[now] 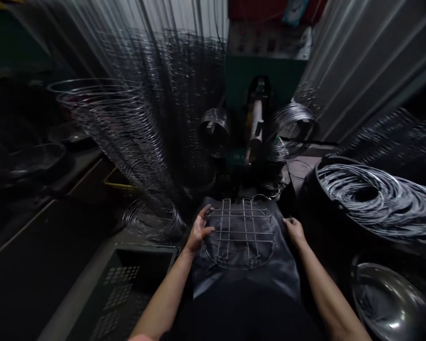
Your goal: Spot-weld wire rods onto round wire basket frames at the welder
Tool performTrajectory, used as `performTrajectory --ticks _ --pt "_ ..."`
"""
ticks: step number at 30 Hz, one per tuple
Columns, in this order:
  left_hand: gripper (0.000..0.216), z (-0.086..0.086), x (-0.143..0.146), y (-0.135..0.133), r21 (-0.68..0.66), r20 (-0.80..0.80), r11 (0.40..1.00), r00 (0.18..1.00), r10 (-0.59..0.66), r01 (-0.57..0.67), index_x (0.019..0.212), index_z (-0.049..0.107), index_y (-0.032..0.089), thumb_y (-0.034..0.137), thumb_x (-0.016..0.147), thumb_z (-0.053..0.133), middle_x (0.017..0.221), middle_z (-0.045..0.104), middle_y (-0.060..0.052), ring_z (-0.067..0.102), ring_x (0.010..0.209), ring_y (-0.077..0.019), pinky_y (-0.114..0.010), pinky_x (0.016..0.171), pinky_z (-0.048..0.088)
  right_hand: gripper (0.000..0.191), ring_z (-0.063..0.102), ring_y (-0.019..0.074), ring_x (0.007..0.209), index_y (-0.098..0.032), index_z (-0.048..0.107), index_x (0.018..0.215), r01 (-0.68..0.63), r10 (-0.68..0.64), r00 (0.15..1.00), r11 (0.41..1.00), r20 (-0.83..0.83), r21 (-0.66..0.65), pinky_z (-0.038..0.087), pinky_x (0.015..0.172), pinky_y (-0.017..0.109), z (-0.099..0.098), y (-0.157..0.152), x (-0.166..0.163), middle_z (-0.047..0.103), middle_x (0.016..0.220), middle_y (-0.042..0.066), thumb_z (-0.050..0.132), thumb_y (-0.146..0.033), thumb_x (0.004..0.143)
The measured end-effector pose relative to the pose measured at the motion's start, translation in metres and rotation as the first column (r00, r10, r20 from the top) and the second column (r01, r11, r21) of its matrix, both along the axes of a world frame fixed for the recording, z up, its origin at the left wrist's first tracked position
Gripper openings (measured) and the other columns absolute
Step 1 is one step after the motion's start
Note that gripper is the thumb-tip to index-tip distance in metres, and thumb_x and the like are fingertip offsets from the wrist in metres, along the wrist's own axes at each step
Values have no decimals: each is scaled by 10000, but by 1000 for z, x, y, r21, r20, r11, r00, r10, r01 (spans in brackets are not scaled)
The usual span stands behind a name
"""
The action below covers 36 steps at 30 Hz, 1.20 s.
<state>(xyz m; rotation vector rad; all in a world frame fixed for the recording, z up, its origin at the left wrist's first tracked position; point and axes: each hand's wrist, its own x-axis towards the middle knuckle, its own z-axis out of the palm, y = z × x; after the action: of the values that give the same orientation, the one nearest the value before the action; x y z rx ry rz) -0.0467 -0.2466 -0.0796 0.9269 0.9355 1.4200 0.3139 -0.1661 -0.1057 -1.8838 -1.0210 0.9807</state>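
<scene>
A round wire rack [246, 233] with crossing bars lies over the dark, shiny sheet or apron [213, 282] at my lap. My left hand [199, 230] grips the rack's left edge, thumb on the near side and fingers toward the far side. Off the rack's right side, apart from it, my right hand [294, 229] is closed with its fingertips pinched together beside the sheet's edge. Whatever is between those fingertips is too small and dark to make out.
Ahead stands a green machine [266, 68]. Tall stacks of wire rings [117, 128] lean at the left. A dark crate [124, 284] sits at lower left. On the right are a tub heaped with wire rings [379, 199] and a shiny metal bowl [390, 298].
</scene>
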Motion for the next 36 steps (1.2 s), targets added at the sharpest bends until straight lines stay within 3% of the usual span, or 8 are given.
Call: performTrajectory --ticks 4,7,9,15,20,24,30,36 --pt "747 -5 -1 -2 29 90 996 993 80 -83 1268 473 215 255 559 708 1243 524 -84 428 1226 -290 -443 1072 283 286 593 196 758 -167 582 751 -151 106 965 972 238 177 448 691 268 60 22 3 643 760 50 546 -450 739" --pt "718 -6 -4 -4 31 169 989 976 136 -143 1244 495 226 242 552 684 1220 541 -72 433 1223 -274 -430 1071 290 145 608 247 874 -158 610 778 -282 232 746 959 624 -19 438 750 315 91 31 -4 650 867 105 564 -296 777" --pt "711 -4 -4 -4 13 175 991 976 130 -134 1237 503 225 223 549 683 1211 551 -70 458 1200 -268 -424 1066 300 84 610 272 919 -151 631 787 -225 287 656 957 698 -181 439 761 336 92 26 -10 649 936 139 601 -217 746" --pt "758 5 2 14 -46 81 998 995 51 -47 1241 495 194 235 523 734 1209 567 -99 486 1177 -303 -443 1042 334 200 644 218 807 -162 691 767 -317 325 835 944 445 -94 462 696 254 56 -4 -29 701 796 52 587 -333 769" --pt "767 -1 13 36 -125 -40 992 999 -32 27 1234 500 211 291 515 755 1239 551 -102 452 1214 -335 -463 1048 326 307 632 200 835 -174 688 935 -106 50 887 989 460 98 462 716 249 84 4 23 705 900 51 470 -366 837" --pt "715 -11 17 34 -138 -88 988 994 58 -69 1225 508 262 369 550 719 1215 570 -64 433 1233 -347 -481 1067 303 367 616 251 888 -166 646 1083 288 -308 652 946 693 150 452 728 314 134 15 125 676 991 127 461 -394 863" --pt "771 -20 26 34 -179 -113 973 986 124 -143 1243 469 314 420 526 735 1243 555 -36 400 1263 -343 -478 1083 287 372 598 320 966 -41 658 1057 525 -177 580 828 795 -199 454 727 374 151 31 216 628 1049 255 548 -304 818" --pt "759 -24 31 43 -220 -141 965 983 116 -145 1195 509 307 455 491 751 1223 567 -39 418 1242 -359 -475 1072 305 339 609 284 930 -62 653 1059 503 -177 569 847 803 -170 446 721 341 143 34 220 636 1011 235 486 -243 825"
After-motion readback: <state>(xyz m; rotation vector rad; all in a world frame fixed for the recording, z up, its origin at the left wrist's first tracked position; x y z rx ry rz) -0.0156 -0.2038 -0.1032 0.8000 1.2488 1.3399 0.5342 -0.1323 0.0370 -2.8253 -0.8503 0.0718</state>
